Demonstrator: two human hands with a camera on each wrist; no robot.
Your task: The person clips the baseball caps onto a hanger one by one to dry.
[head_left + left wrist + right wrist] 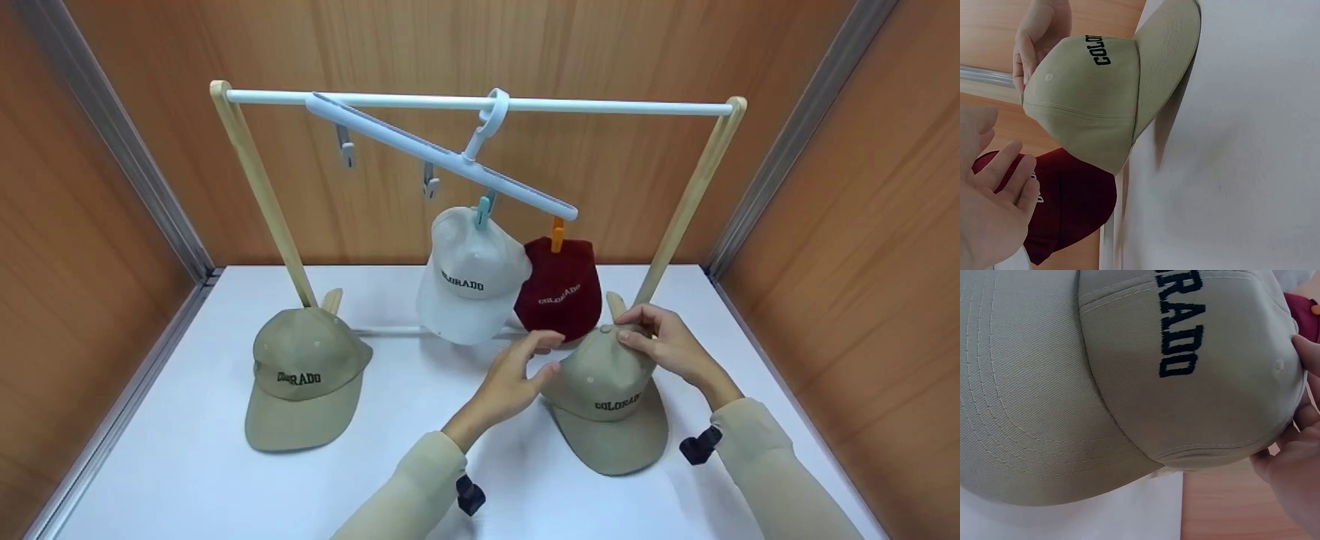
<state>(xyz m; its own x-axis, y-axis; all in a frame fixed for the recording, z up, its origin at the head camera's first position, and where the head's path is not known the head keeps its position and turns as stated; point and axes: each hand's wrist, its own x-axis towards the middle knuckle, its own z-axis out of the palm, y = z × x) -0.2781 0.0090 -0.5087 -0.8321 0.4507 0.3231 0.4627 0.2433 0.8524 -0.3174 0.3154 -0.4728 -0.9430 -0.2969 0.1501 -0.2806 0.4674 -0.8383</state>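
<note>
My right hand [667,346] pinches the top of a khaki baseball cap [611,382] with "COLORADO" on its front, brim toward me. In the right wrist view, the cap's brim [1022,394] fills the left side and my fingers hold the crown at the right edge. Just left of that cap, my left hand [514,379] is held with relaxed fingers and nothing in it. The left wrist view shows its fingers in front of a maroon cap [1072,197]. The maroon cap hangs from an orange clip [557,235] on a pale blue hanger [442,154].
A white cap [476,277] hangs from a teal clip [484,212] beside the maroon one. Two grey clips [346,150] on the hanger hold nothing. The hanger is hooked on a rack's white rod [637,107]. Another khaki cap [304,375] lies at the left on the white table [187,480].
</note>
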